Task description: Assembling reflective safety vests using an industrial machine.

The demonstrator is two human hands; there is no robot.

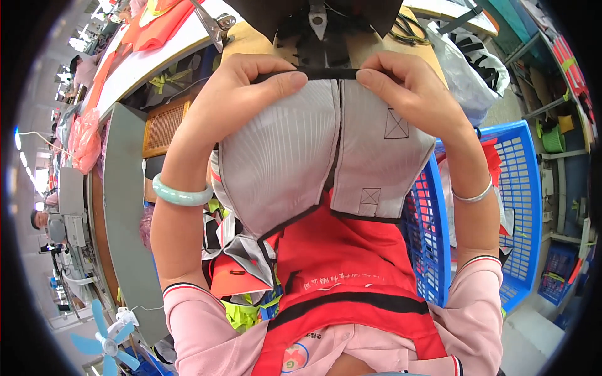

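Observation:
A grey fabric piece with black edge binding hangs over my lap, its top edge raised toward the sewing machine. Two grey panels meet at a dark seam down the middle, and the right one bears two stitched crossed boxes. My left hand pinches the black-bound top edge between thumb and fingers, left of the seam. To the right of it, my right hand grips the same edge in the same way, thumb on top. The edge is stretched between both hands just in front of the machine. Fingers beneath the cloth are hidden.
A blue plastic basket with red and grey cloth stands at my right. Beyond it sits a white plastic bag. A grey panel rises on the left, near a blue fan. My red apron lies under the fabric.

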